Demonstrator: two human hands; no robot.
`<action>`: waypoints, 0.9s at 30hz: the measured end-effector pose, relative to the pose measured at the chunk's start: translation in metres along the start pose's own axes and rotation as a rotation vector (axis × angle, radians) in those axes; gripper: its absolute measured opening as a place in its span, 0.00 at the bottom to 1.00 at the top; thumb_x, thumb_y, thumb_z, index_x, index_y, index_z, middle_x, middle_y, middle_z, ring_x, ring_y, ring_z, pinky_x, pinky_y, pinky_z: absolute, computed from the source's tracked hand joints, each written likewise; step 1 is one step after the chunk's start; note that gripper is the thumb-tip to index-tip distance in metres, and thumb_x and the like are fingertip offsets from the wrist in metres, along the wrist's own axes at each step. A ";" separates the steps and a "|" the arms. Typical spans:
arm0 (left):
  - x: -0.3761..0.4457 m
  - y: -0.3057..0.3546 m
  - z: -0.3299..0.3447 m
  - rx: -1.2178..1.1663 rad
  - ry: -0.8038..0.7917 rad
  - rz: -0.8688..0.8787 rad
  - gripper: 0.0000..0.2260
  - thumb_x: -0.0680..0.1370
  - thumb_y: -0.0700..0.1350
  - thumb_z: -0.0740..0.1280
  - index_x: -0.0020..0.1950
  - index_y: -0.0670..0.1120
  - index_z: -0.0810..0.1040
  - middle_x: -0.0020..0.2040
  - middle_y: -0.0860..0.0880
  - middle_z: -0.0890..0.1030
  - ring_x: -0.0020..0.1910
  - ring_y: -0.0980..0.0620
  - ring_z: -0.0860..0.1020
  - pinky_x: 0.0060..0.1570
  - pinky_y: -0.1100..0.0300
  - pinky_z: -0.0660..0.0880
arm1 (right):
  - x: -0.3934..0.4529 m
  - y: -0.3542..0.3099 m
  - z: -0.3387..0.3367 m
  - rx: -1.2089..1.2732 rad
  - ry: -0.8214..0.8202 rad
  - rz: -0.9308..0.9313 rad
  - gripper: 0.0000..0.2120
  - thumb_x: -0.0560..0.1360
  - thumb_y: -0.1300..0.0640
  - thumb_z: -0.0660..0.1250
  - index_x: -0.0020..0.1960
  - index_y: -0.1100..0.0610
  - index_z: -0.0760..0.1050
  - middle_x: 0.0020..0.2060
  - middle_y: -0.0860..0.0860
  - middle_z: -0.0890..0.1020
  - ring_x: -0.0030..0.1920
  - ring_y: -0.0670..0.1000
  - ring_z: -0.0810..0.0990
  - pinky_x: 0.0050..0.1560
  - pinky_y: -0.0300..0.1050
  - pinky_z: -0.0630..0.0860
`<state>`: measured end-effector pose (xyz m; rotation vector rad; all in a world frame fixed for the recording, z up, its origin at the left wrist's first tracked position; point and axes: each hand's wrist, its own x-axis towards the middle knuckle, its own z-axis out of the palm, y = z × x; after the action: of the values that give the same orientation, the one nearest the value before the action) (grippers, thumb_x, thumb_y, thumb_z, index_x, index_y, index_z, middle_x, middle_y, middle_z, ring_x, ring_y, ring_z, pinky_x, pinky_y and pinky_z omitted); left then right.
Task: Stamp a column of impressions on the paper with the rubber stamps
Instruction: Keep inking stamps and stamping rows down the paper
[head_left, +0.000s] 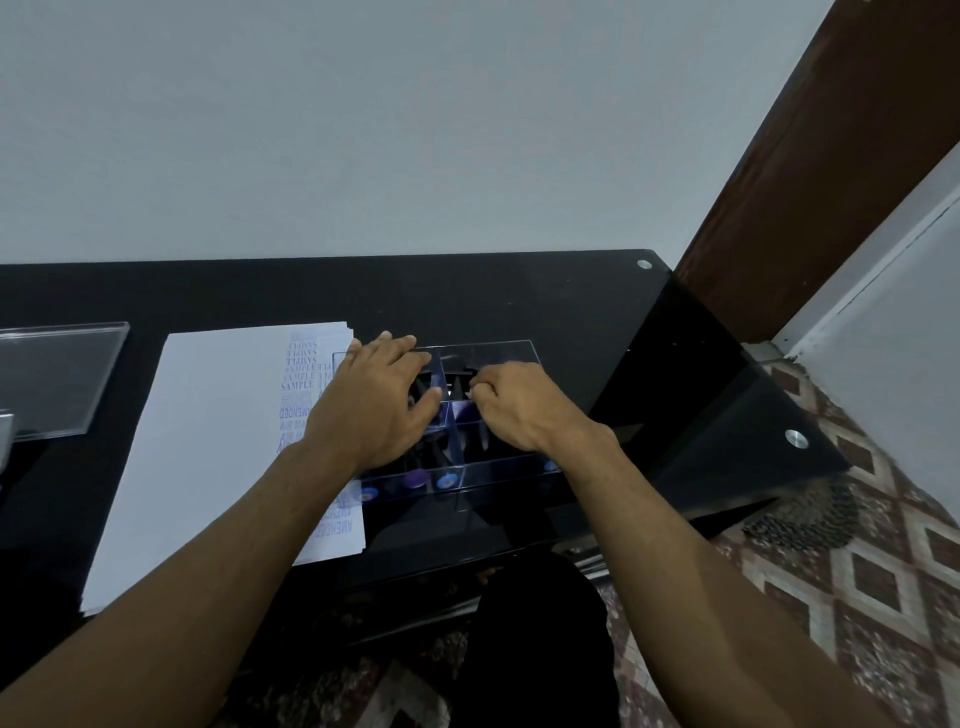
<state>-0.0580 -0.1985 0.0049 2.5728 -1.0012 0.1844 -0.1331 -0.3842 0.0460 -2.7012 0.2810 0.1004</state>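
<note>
A black glass table (519, 296) stands against a pale wall. On its left part lies a stack of white paper (208, 441). A column of blue impressions (300, 374) runs along the right edge of the top sheet; the words SAMPLE and AMENDED can be read.

Just right of the paper stands a clear plastic box (498, 348) divided into compartments. Rubber stamps (415, 478) with dark bodies and blue or purple round ends lie in the near-left compartment.

The left hand (376, 405) rests over the left half of the box, fingers spread wide and nearly straight, the thumb toward the middle divider. The right hand (519, 402) is over the right half, fingers curled tight at a small pale item; what it pinches cannot be told.

At the far left of the table lies a clear plastic lid (57, 374). A patterned tile floor (857, 571) shows to the right.
</note>
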 end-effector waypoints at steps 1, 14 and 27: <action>0.000 0.000 0.000 0.002 0.000 0.000 0.29 0.79 0.61 0.56 0.73 0.46 0.74 0.75 0.44 0.71 0.77 0.43 0.64 0.77 0.44 0.56 | 0.001 0.000 0.001 0.026 0.043 0.001 0.17 0.78 0.50 0.55 0.50 0.54 0.81 0.47 0.50 0.83 0.48 0.50 0.80 0.54 0.51 0.78; -0.001 0.001 -0.001 0.006 -0.013 -0.006 0.28 0.79 0.62 0.55 0.73 0.47 0.73 0.75 0.45 0.71 0.77 0.44 0.64 0.77 0.45 0.55 | -0.001 0.012 0.007 0.145 0.460 -0.022 0.11 0.78 0.61 0.67 0.60 0.55 0.79 0.50 0.48 0.74 0.45 0.43 0.74 0.40 0.23 0.66; -0.004 0.003 -0.011 -0.076 0.017 -0.043 0.27 0.78 0.60 0.58 0.72 0.46 0.74 0.75 0.44 0.72 0.77 0.42 0.64 0.77 0.46 0.55 | -0.017 -0.003 0.015 0.189 0.578 -0.079 0.11 0.76 0.62 0.70 0.58 0.56 0.80 0.51 0.47 0.73 0.42 0.37 0.73 0.44 0.19 0.67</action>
<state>-0.0632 -0.1940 0.0148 2.5170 -0.9278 0.1539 -0.1492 -0.3724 0.0359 -2.4903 0.3297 -0.7024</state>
